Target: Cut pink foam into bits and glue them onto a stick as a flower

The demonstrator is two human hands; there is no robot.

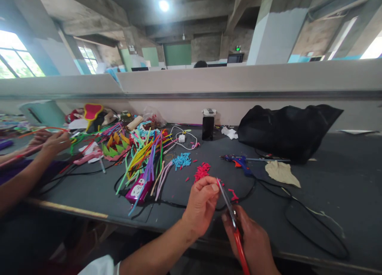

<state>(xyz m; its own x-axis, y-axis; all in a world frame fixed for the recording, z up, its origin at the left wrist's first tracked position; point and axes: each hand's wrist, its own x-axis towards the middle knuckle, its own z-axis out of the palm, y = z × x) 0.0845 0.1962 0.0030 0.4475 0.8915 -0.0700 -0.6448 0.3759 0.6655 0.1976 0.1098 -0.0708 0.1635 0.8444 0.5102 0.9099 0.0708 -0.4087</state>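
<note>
From my end, the worst risk I saw was a nicked fingertip: the scissors (229, 203) reached right up to the left hand (203, 205), in front of the pink pile (202, 171), and the pinch hid most of the pink piece (218, 181). A small slip of either wrist could have caused it. A snipped bit could also have sprung beyond the pile, to its left, and mixed with the blue pieces (182, 160). The black cord (173, 204), passing in front of the pile and behind the left wrist, might have snagged a sleeve.

I had the left forearm slanting in from the lower left, its thumb and forefinger pinched on the piece just in front of the pile, the other fingers curled under. The right hand (255, 243), nearer me than the pile and to its right, was wrapped around the red handles, back outward, blades angled up and left. I could not tell how far the blades were parted.
</note>
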